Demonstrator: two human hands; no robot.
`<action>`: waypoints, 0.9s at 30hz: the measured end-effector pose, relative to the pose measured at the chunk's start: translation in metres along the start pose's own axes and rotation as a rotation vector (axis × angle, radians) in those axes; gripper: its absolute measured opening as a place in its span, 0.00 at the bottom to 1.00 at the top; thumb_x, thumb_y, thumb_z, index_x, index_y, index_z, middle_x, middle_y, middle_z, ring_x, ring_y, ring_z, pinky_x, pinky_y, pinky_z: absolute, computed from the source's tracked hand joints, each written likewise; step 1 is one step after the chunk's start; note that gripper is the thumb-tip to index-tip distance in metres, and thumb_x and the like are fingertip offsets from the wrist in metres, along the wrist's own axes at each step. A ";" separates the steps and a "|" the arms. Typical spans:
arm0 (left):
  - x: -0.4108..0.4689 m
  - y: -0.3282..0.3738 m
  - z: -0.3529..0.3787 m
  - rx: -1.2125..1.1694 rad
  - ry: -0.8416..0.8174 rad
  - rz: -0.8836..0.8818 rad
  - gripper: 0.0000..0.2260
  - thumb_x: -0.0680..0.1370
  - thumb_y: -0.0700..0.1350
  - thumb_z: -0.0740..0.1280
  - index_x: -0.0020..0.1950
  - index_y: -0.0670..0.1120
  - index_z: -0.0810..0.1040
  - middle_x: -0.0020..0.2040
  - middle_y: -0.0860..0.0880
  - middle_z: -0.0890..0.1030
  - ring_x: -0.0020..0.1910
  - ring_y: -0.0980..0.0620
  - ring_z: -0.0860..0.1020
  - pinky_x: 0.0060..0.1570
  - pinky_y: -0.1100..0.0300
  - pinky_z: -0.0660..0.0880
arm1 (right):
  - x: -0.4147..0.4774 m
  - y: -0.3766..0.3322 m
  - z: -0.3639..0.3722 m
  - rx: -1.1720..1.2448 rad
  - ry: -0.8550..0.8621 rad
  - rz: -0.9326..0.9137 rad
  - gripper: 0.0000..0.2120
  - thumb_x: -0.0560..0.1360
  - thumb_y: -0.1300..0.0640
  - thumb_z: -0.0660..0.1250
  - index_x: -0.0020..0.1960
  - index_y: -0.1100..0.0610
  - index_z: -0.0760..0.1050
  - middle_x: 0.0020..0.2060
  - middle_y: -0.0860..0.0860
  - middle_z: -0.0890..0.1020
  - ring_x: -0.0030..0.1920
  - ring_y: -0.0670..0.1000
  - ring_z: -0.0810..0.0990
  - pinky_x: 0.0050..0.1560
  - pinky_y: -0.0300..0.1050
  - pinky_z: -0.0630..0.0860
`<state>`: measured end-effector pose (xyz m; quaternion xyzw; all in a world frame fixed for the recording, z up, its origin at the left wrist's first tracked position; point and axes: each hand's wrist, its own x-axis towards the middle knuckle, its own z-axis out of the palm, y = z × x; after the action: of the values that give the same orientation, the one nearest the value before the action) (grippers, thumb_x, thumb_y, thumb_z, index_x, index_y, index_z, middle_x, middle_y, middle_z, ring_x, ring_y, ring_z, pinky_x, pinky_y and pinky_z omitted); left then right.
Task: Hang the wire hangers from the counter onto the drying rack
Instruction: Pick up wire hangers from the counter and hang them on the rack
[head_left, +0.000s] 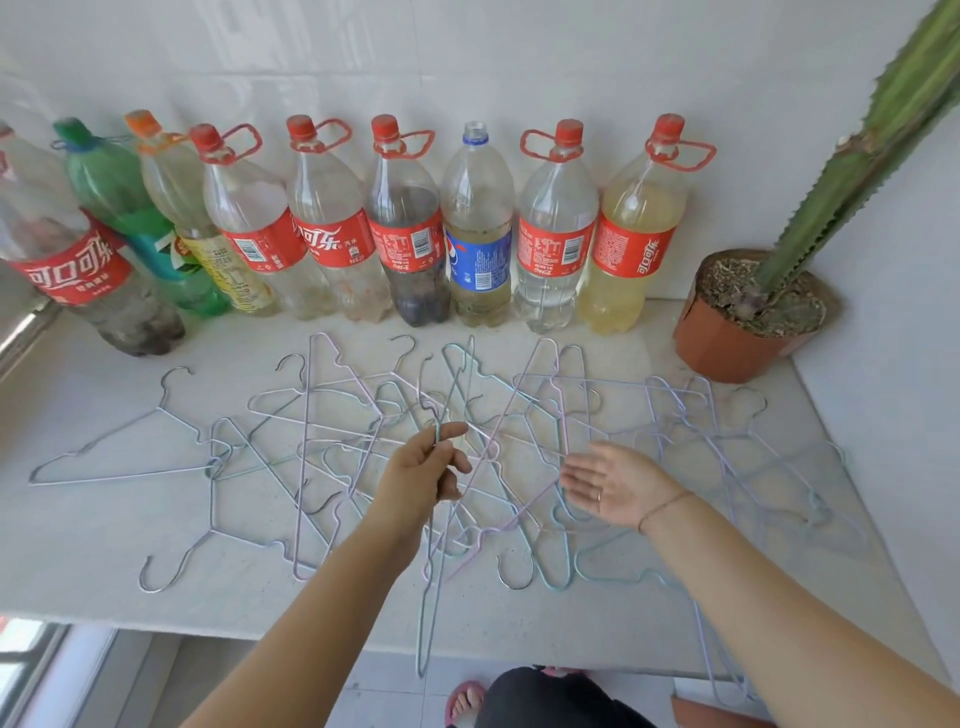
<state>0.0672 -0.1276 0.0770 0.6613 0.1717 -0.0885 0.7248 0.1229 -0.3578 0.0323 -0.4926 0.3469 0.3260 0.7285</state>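
The white table (104, 561) carries all items. A row of plastic bottles (332, 223) stands along its back edge. A potted cactus (727, 338) stands at the back right corner. Wire hangers (124, 475) lie flat and overlapping across the middle of the table, from near the left edge to the right edge. The left hand (426, 478) is above the heap; its fingers pinch the neck of one teal hanger (436, 432), whose body slants down toward the front edge. The right hand (613, 483) is near it, palm up, fingers released, holding nothing.
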 end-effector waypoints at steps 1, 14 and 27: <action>-0.002 -0.002 -0.002 0.004 0.010 -0.006 0.13 0.81 0.36 0.55 0.55 0.47 0.78 0.33 0.50 0.76 0.24 0.56 0.67 0.31 0.65 0.67 | 0.004 0.012 0.000 0.010 0.012 0.038 0.20 0.79 0.52 0.57 0.63 0.67 0.71 0.50 0.59 0.77 0.59 0.57 0.74 0.66 0.52 0.67; -0.005 -0.010 -0.018 -0.031 0.092 -0.068 0.13 0.82 0.40 0.54 0.53 0.46 0.79 0.30 0.51 0.78 0.23 0.54 0.67 0.31 0.59 0.62 | 0.006 0.034 0.031 0.185 0.061 0.070 0.23 0.78 0.55 0.59 0.70 0.64 0.61 0.67 0.60 0.69 0.71 0.58 0.66 0.70 0.53 0.61; -0.008 0.001 -0.027 -0.052 0.163 -0.100 0.11 0.81 0.37 0.52 0.51 0.46 0.73 0.33 0.48 0.77 0.23 0.54 0.64 0.27 0.62 0.59 | -0.004 0.015 0.074 -0.046 -0.025 -0.415 0.06 0.78 0.61 0.60 0.43 0.56 0.72 0.35 0.54 0.77 0.35 0.50 0.76 0.36 0.41 0.78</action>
<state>0.0563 -0.1013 0.0794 0.6378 0.2650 -0.0661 0.7202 0.1219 -0.2836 0.0486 -0.5661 0.2213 0.1828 0.7728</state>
